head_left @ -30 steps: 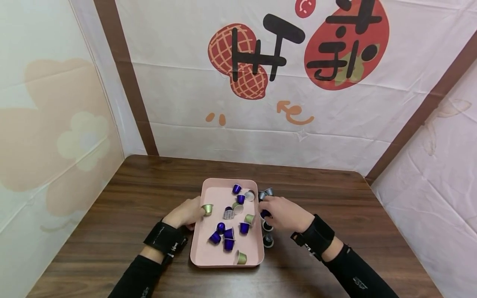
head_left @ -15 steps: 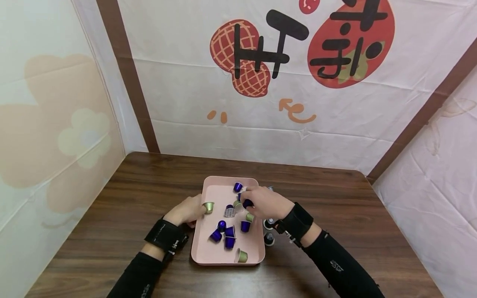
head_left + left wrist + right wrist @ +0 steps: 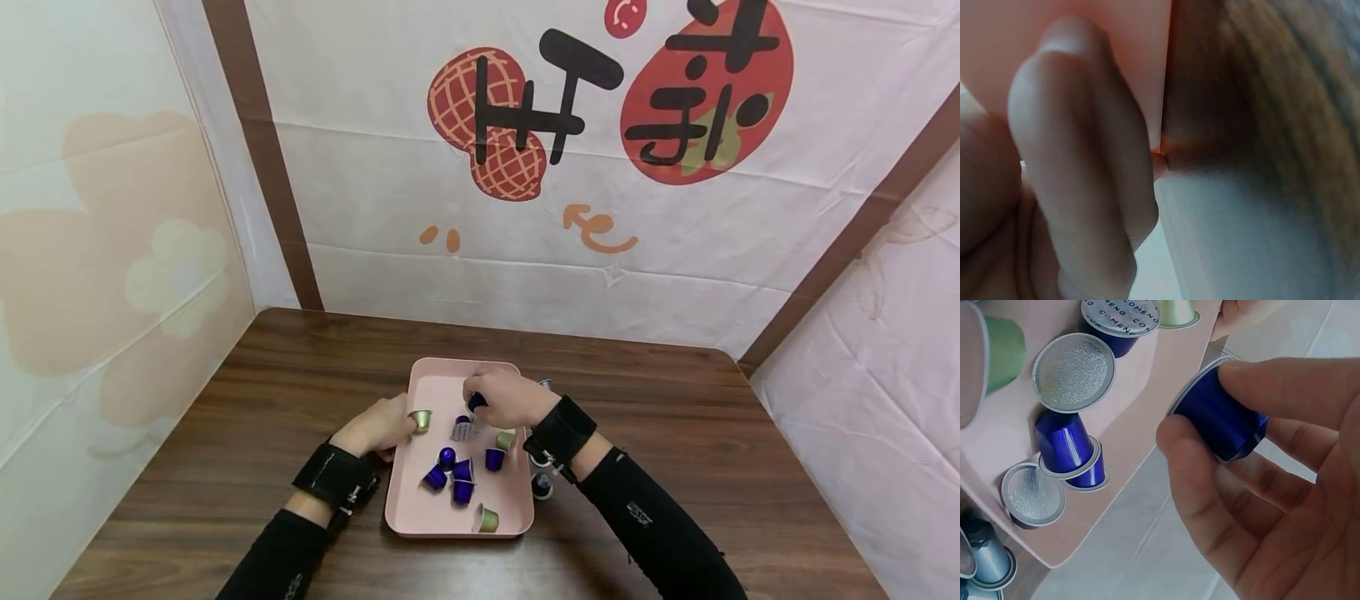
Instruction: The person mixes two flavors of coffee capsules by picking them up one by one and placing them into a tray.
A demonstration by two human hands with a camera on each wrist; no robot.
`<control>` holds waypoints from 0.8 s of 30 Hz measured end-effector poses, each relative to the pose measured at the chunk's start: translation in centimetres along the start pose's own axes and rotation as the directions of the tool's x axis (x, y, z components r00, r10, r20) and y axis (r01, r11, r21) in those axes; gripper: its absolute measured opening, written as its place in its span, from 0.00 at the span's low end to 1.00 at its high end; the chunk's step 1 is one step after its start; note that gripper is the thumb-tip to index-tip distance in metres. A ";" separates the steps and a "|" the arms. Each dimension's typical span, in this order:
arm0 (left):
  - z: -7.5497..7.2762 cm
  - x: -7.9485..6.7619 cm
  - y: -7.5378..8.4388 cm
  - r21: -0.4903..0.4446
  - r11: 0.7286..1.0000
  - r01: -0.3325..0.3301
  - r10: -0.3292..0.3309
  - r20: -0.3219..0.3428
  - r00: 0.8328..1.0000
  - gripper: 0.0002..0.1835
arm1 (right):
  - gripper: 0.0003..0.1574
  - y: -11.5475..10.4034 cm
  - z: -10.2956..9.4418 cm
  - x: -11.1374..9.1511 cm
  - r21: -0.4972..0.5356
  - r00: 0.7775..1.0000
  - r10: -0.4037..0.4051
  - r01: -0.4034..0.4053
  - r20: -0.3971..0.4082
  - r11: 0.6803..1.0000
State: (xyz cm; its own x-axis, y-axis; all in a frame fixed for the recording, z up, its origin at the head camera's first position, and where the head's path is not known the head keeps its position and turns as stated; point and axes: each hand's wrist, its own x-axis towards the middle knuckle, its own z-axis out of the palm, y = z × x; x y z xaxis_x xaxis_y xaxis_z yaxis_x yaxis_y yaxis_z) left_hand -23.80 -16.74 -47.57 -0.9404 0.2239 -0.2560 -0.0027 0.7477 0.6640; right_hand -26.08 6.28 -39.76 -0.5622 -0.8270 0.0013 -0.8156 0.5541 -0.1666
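Observation:
In the head view, a pink tray holding several coffee capsules lies on the table. My left hand grips the tray's left rim, beside a light green capsule. Curled fingers fill the left wrist view, against the pink wall. Over the tray's upper part is my right hand, pinching a dark blue coffee capsule between thumb and fingers. Near it in the right wrist view are a capsule with a printed lid, one with a plain silver lid and a blue one.
More capsules, among them a dark one, stand on the wooden table along the tray's right side, partly hidden by the right hand and wrist. Blue capsules cluster in the tray's lower half. A printed cloth hangs behind the table.
My right hand has moved left from the capsules beside the tray to above the tray, carrying the blue coffee capsule. My left hand has stayed on the tray's rim.

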 end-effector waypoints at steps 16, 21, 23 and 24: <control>-0.1 -0.4 0.2 -0.009 0.999 0.034 -0.034 0.026 0.999 0.13 | 0.12 -0.3 0.6 2.7 -0.025 0.996 0.086 -0.086 0.029 0.996; -0.1 -0.3 0.4 -0.010 0.999 0.037 -0.036 0.028 0.999 0.12 | 0.14 -0.2 0.7 2.8 -0.008 0.995 0.096 -0.096 0.026 0.995; -0.2 -0.2 0.3 -0.003 0.999 0.033 -0.033 0.019 0.999 0.11 | 0.15 -0.2 0.7 2.7 -0.007 0.994 0.102 -0.102 0.026 0.995; -0.2 -0.2 0.3 0.000 1.000 0.029 -0.029 0.014 0.999 0.10 | 0.15 -0.2 0.6 2.6 -0.005 0.994 0.106 -0.106 0.024 0.994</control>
State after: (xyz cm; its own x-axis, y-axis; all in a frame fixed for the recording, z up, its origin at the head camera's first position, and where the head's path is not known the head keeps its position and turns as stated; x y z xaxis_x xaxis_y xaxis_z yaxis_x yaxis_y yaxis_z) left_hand -23.72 -16.67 -47.14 -0.9350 0.2110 -0.2850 -0.0300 0.7538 0.6565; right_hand -27.33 3.94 -40.36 -0.6417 -0.7659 -0.0403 -0.7524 0.6389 -0.1605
